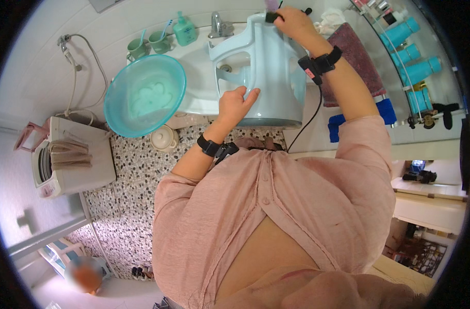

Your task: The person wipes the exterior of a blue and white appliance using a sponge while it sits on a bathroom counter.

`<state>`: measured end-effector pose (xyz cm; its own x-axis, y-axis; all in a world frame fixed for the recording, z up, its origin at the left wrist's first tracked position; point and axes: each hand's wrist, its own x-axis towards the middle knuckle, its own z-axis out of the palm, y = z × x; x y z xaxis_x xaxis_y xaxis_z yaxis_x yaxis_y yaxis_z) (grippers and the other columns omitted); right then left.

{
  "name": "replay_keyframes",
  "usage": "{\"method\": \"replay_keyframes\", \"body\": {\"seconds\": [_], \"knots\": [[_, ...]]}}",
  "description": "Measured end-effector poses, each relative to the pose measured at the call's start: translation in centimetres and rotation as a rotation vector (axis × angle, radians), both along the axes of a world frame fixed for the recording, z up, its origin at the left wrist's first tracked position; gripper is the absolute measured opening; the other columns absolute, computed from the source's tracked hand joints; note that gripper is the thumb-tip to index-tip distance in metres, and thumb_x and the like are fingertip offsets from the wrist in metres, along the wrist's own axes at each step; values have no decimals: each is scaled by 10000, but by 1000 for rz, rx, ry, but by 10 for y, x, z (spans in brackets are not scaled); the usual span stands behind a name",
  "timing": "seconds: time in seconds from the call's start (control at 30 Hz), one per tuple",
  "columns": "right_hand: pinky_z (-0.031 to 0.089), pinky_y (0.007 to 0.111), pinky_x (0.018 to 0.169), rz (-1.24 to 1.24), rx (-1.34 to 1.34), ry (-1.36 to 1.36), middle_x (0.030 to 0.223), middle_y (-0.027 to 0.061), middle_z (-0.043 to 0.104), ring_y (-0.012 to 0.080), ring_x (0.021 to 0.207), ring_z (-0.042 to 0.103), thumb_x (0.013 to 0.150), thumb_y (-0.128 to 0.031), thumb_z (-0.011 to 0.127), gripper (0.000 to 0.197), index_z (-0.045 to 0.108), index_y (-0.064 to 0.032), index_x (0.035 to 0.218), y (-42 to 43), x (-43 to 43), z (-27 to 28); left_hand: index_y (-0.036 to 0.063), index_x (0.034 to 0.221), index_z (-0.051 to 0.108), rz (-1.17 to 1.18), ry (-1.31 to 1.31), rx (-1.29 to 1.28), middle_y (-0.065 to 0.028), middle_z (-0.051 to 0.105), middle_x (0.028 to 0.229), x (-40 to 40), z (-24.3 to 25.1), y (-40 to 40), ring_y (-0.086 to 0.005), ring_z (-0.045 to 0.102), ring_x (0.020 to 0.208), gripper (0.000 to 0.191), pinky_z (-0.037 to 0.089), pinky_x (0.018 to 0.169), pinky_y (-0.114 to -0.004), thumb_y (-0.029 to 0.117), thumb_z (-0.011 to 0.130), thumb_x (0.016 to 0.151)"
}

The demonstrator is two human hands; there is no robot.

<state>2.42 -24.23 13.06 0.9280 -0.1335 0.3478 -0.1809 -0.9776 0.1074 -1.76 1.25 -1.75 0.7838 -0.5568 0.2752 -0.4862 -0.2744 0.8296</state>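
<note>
A light blue plastic stool [268, 89] lies over the white washbasin [198, 83], its openings facing up and to the sides. My left hand [237, 106] holds it near a side opening, thumb on its surface and fingers curled at the edge. At its far end, my right hand [296, 25] grips a small dark brush-like item [273, 17] against the stool; its exact kind is unclear. Left of the stool, a turquoise plastic basin [146, 96] holding whitish liquid rests tilted on the washbasin's edge.
A chrome faucet [217, 27], green soap pump bottle [185, 31] and green cups [159, 42] line the back. Towels [349, 61] hang at right below a shelf of blue bottles [407, 56]. A washing machine [76, 154] stands left; another person [84, 274] is at lower left.
</note>
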Motion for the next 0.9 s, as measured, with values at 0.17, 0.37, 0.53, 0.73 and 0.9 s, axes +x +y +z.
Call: {"method": "replay_keyframes", "body": {"seconds": [0.17, 0.37, 0.53, 0.73, 0.9], "knots": [[494, 428, 720, 88, -108, -224, 917, 144, 585, 350, 803, 590, 816, -155, 515, 283, 616, -84, 1070, -17, 4, -14, 17, 572, 488, -6, -72, 90, -204, 489, 491, -6, 6, -1, -401, 501, 487, 520, 403, 456, -448, 460, 602, 819], [479, 406, 766, 267, -127, -171, 1000, 154, 531, 336, 880, 570, 798, -70, 527, 399, 521, -45, 1196, 6, 18, -26, 8, 567, 494, -68, -64, -21, -222, 498, 504, -13, -2, -6, -420, 512, 501, 511, 417, 460, -454, 434, 615, 821], [459, 374, 783, 514, -216, -138, 999, 102, 506, 291, 906, 536, 795, 16, 484, 436, 496, -32, 1228, 28, 15, -35, -14, 594, 514, -53, -99, -12, -229, 479, 505, -5, 0, -10, -407, 474, 477, 494, 401, 450, -432, 406, 622, 829], [470, 370, 742, 609, -106, 125, 934, 95, 516, 275, 881, 549, 790, 2, 522, 421, 547, -113, 1194, 31, 7, -31, -41, 648, 550, -48, -53, -25, -221, 454, 499, 7, -4, -7, -349, 409, 438, 488, 380, 448, -398, 402, 610, 844], [489, 374, 691, 451, -333, -10, 926, 81, 523, 267, 843, 562, 770, -5, 538, 419, 567, -129, 1170, 14, 8, -9, -14, 565, 498, -21, 32, -17, -239, 470, 495, 12, -4, -5, -420, 481, 475, 527, 396, 451, -447, 427, 611, 830]]}}
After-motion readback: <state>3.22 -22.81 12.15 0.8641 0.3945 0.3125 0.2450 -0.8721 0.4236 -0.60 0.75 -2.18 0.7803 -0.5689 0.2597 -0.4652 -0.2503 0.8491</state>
